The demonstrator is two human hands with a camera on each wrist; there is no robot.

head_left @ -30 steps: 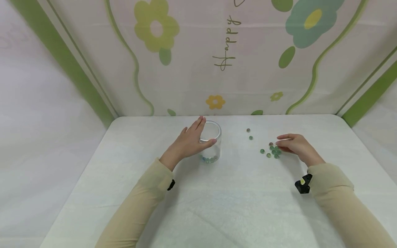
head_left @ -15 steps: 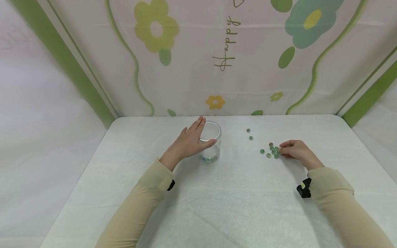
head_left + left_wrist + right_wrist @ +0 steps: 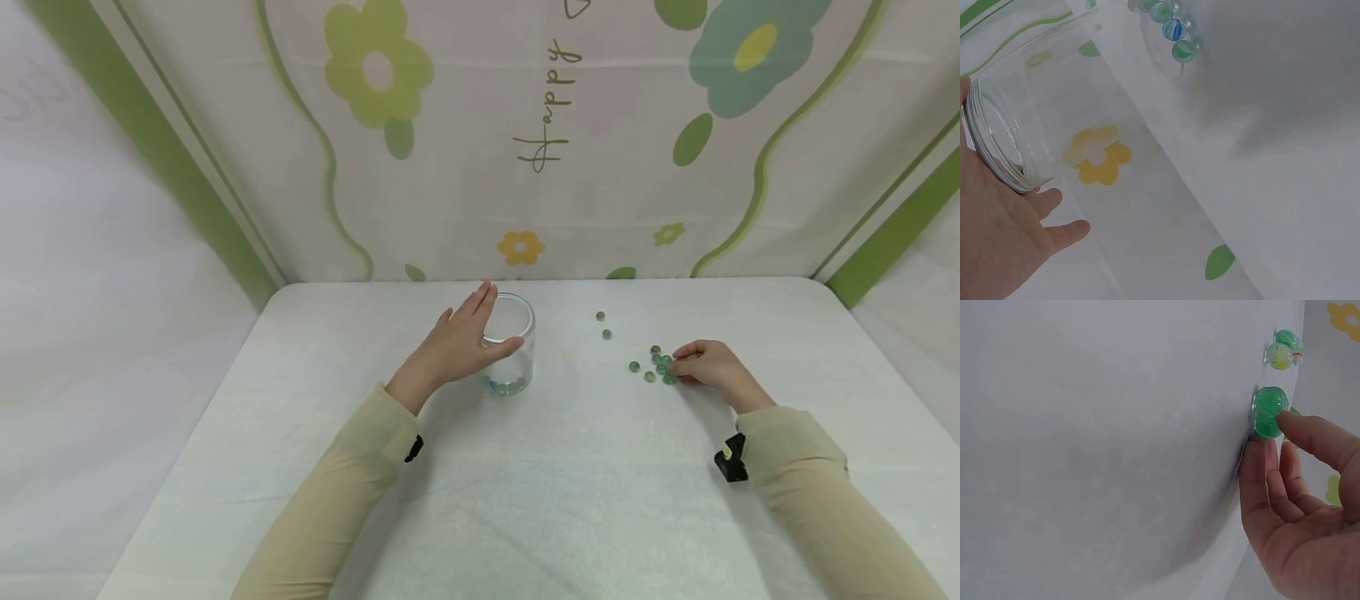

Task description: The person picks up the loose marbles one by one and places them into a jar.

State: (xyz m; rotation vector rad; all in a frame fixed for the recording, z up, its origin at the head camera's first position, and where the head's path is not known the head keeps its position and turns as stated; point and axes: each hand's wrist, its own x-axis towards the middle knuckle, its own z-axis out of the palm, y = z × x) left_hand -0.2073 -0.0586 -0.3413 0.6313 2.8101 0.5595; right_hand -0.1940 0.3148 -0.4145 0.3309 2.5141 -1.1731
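My left hand (image 3: pixel 457 337) holds the clear glass jar (image 3: pixel 525 358) from its left side, thumb across the front of the rim and fingers spread along the back. In the left wrist view the palm lies against the jar's rim (image 3: pixel 992 147), and several marbles (image 3: pixel 1174 29), green ones and a blue one, lie at its bottom. My right hand (image 3: pixel 712 367) is low at the right edge of a cluster of glass marbles (image 3: pixel 657 359). In the right wrist view its thumb and forefinger pinch a green marble (image 3: pixel 1267 427); another green marble (image 3: pixel 1271 400) sits just beyond it.
Two loose marbles (image 3: pixel 607 334) lie farther back between jar and cluster. Two more, a green marble (image 3: pixel 634 367) and a yellowish marble (image 3: pixel 649 377), lie left of the cluster. A flower-printed cloth (image 3: pixel 450 183) hangs behind the white table (image 3: pixel 525 500).
My right hand has lowered to the marbles, its thumb and fingers drawing together at the cluster's right edge, then shifted slightly left. My left hand and the jar stay put.
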